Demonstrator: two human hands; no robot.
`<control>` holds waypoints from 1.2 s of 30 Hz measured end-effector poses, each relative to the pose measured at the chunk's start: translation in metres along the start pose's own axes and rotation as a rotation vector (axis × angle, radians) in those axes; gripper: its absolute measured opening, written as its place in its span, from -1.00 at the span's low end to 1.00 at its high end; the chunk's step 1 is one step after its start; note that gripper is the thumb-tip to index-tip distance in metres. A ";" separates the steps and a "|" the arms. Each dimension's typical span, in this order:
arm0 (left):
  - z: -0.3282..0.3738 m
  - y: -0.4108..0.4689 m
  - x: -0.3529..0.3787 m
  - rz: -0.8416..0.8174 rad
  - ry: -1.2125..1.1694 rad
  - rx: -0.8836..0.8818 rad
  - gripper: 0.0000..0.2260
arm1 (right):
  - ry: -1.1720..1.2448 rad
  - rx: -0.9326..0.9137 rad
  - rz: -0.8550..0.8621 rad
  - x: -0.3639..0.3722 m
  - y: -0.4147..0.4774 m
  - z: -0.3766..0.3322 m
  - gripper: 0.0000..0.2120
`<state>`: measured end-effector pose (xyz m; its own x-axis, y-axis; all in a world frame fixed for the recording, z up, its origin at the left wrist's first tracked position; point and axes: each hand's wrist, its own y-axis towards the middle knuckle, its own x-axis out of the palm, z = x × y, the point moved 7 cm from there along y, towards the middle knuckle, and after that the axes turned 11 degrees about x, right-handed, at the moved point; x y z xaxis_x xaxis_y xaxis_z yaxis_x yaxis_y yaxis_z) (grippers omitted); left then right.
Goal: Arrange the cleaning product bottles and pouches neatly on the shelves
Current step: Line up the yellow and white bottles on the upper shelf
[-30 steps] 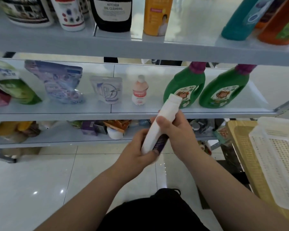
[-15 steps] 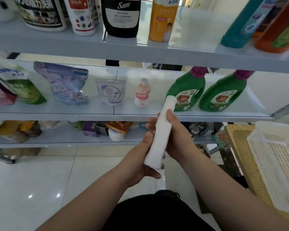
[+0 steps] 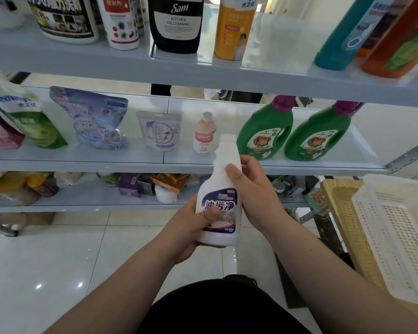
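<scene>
I hold a white cleaner bottle with a purple label upright in front of the middle shelf. My left hand grips its lower body, thumb across the label. My right hand wraps its neck and shoulder from the right. On the middle shelf stand a green pouch, a lilac pouch, a small white pouch, a small pink bottle and two green jugs.
The top shelf carries a black Sam bottle, a yellow bottle, a white tub, teal and orange bottles. The bottom shelf holds mixed boxes. White and tan baskets stand at right. Glossy tiled floor lies below.
The bottle has been turned in my hands so its purple label now faces me, and it stands more upright. My view has tilted slightly upward.
</scene>
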<state>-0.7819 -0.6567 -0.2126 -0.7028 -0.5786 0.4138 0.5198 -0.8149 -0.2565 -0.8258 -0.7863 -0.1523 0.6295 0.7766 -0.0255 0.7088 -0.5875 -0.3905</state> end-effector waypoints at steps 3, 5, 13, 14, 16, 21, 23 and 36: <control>0.002 0.005 -0.012 0.021 0.275 0.094 -0.44 | -0.297 -0.137 0.063 -0.004 -0.008 -0.014 -0.85; 0.011 0.005 -0.020 0.089 0.551 0.167 -0.46 | -0.508 -0.246 0.137 -0.010 -0.011 -0.029 -0.83; 0.047 0.005 -0.022 0.167 1.136 0.403 -0.50 | -1.000 -0.390 0.357 -0.029 0.003 -0.062 -0.65; 0.050 0.005 -0.022 0.154 1.148 0.412 -0.50 | -1.062 -0.421 0.362 -0.027 0.004 -0.063 -0.67; 0.051 0.005 -0.024 0.115 1.093 0.392 -0.50 | -1.090 -0.591 0.366 -0.021 -0.001 -0.069 -0.70; 0.036 0.009 -0.031 -0.035 0.806 0.228 -0.49 | -1.057 -0.891 0.233 -0.010 -0.018 -0.079 -0.65; 0.030 0.011 -0.026 -0.088 0.774 0.199 -0.48 | -1.054 -0.916 0.210 -0.010 -0.018 -0.079 -0.65; 0.080 0.047 0.029 0.131 0.541 0.500 -0.85 | -0.304 -0.266 0.204 -0.044 0.014 -0.072 -0.61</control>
<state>-0.7398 -0.7089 -0.1429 -0.6936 -0.7114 -0.1132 0.6839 -0.6997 0.2065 -0.8214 -0.8450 -0.0906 0.6709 0.6474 -0.3616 0.6623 -0.7425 -0.1004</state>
